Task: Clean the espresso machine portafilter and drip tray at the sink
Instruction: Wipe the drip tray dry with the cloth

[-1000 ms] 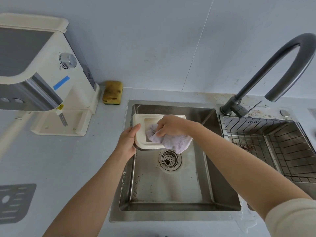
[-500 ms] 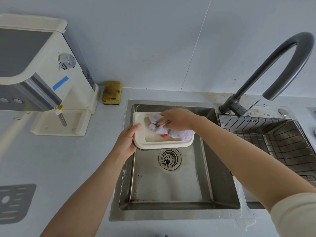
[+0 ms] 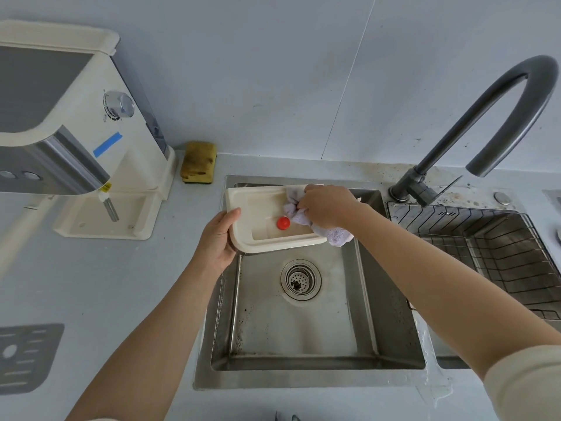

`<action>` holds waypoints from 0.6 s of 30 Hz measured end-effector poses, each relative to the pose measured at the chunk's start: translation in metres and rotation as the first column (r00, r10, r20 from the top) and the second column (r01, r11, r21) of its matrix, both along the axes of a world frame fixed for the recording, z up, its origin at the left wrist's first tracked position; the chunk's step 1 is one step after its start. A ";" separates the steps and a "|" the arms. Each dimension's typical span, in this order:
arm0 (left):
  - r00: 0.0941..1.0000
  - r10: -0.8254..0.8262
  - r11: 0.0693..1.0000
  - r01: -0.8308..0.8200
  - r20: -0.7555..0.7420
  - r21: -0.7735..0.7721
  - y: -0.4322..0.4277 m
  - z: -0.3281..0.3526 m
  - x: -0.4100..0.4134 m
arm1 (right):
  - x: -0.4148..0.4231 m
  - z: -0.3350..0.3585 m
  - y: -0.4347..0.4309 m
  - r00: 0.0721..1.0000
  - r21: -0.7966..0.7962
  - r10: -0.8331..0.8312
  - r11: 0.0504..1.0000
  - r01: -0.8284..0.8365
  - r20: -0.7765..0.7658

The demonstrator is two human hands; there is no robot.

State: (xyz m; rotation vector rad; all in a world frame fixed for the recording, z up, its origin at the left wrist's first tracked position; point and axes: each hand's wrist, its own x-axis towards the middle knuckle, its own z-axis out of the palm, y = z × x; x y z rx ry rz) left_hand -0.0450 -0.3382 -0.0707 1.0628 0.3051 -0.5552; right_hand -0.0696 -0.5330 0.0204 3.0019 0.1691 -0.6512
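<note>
We were deep in the drip tray stage here. Our left hand (image 3: 217,238) had its fingers curled under the near-left corner of the cream drip tray (image 3: 243,205), thumb over the rim. It held the tray up over the back of the sink (image 3: 303,329), just behind the drain (image 3: 300,279). Our right hand (image 3: 328,205) was bunched tight round a pale lilac cloth (image 3: 334,233) and pressed it into the tray's far right corner, with a tail of it spilling over the right edge. The tray's inside looked mostly clean, so we judged the wiping well advanced, though the hand hid that last corner. No water ran from the faucet (image 3: 501,95). A dark slotted plate (image 3: 27,357) lay on the counter at lower left, possibly the tray's grate, but it sat too far out at the edge of the view for us to be sure. The portafilter was nowhere in view, so we couldn't say whether it was done. The tray also had yet to go back to the espresso machine (image 3: 76,117), whose base stood open. Against a second earlier, the cloth had swept from the tray's near middle to the far right. That swept clear the red float (image 3: 283,223), which had been covered and then only peeping out. The tray had also levelled, showing us more of its floor, while the left hand's hold hadn't changed.
</note>
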 end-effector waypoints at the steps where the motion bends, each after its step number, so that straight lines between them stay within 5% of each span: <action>1: 1.000 0.013 1.000 -0.013 -0.007 0.017 -0.001 0.001 -0.001 | 0.000 -0.002 0.000 1.000 0.013 -0.022 1.000 0.022 -0.016; 11: 0.979 0.116 0.991 -0.102 -0.167 0.089 -0.010 0.008 -0.015 | 0.005 -0.012 -0.002 0.930 0.258 -0.237 0.915 0.311 -0.281; 15: 0.956 0.171 0.985 -0.166 -0.237 0.042 -0.012 0.013 -0.014 | 0.001 -0.016 -0.011 0.915 0.470 -0.343 0.785 0.403 -0.212; 18: 0.943 0.201 0.977 -0.211 -0.265 -0.009 -0.018 0.018 -0.012 | -0.004 -0.010 -0.004 0.878 0.695 -0.459 0.587 0.415 -0.138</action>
